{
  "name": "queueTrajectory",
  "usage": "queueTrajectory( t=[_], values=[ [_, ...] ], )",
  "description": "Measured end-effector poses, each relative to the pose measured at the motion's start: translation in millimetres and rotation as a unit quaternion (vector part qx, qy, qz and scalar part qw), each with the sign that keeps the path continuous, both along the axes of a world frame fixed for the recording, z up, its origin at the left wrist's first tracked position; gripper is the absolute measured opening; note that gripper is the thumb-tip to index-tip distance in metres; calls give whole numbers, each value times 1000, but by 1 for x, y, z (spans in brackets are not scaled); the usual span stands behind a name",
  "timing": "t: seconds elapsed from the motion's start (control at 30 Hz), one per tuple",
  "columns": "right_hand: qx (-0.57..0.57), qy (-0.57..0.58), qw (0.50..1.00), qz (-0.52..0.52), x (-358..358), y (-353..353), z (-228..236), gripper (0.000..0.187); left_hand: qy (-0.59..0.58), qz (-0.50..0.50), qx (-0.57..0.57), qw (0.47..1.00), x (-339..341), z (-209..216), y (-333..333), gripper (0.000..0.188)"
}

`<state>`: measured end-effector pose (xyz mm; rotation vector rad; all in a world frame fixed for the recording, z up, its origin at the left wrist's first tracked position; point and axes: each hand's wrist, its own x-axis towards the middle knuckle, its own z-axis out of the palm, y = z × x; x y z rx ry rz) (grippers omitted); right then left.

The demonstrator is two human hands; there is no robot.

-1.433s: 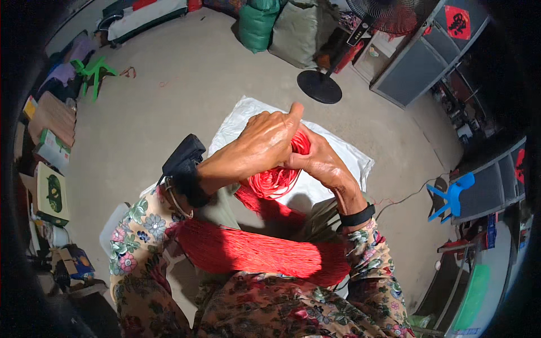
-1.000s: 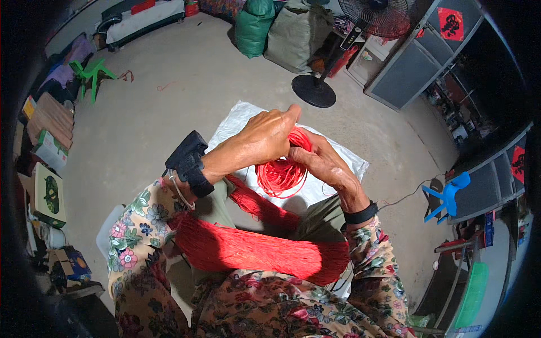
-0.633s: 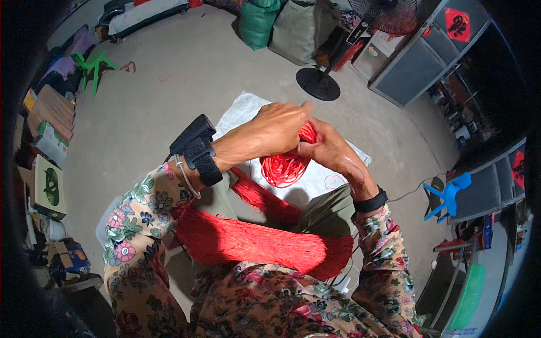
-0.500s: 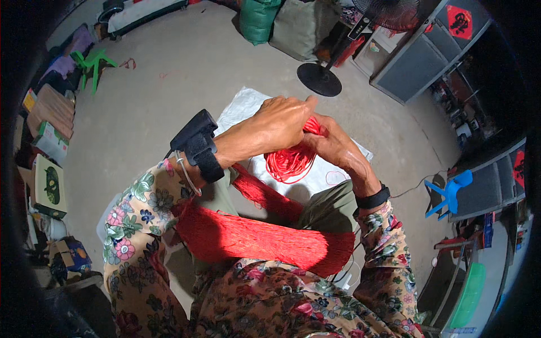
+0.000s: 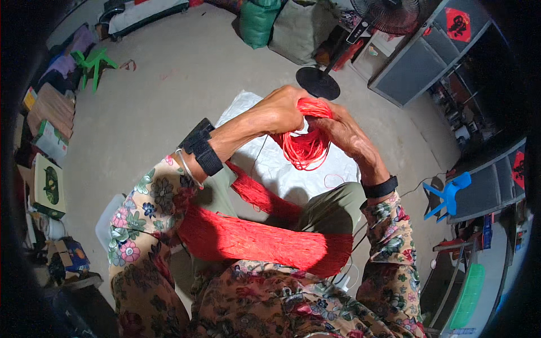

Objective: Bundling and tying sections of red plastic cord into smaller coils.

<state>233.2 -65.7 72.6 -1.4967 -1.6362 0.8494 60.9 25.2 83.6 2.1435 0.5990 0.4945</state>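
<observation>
A looped bundle of red cord (image 5: 307, 151) hangs between my hands, in front of my knees. My left hand (image 5: 286, 110) is closed on its upper left side, and my right hand (image 5: 340, 128) grips its right side. The top strands arch between the two hands, and an opening shows through the middle of the loop. Some fingers are hidden behind the cord. A thick mass of red strands (image 5: 265, 239) lies across my lap. Another red strand bundle (image 5: 265, 194) lies between my legs, beyond the lap mass.
A white sheet (image 5: 242, 115) is spread on the floor under my hands. Past it stands a black pedestal fan (image 5: 318, 83). A blue stool (image 5: 449, 195) is at the right, a green stool (image 5: 94, 65) at the far left. Boxes (image 5: 49, 183) line the left side.
My hands have drawn apart and the cord bundle has spread into a wider loop with an opening in its middle. My right hand has shifted slightly right.
</observation>
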Motion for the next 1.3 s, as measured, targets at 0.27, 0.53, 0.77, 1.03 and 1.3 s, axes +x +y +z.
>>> queueTrajectory(
  t=[0.27,0.53,0.77,1.03,1.3],
  values=[
    [-21,58,998,7,-9,-3,9,22,-26,-52,-201,978,-12,0,3,48],
    [-6,71,997,35,-6,-5,13,23,-98,-135,-314,935,-31,17,0,70],
    [-1,127,990,55,1,-10,18,26,-166,-99,-296,935,-49,9,6,52],
    [21,152,987,47,1,-14,22,34,-210,128,-59,967,-69,12,-41,21],
    [70,167,982,56,4,-11,26,23,-172,80,12,982,-59,1,-82,10]
  ],
)
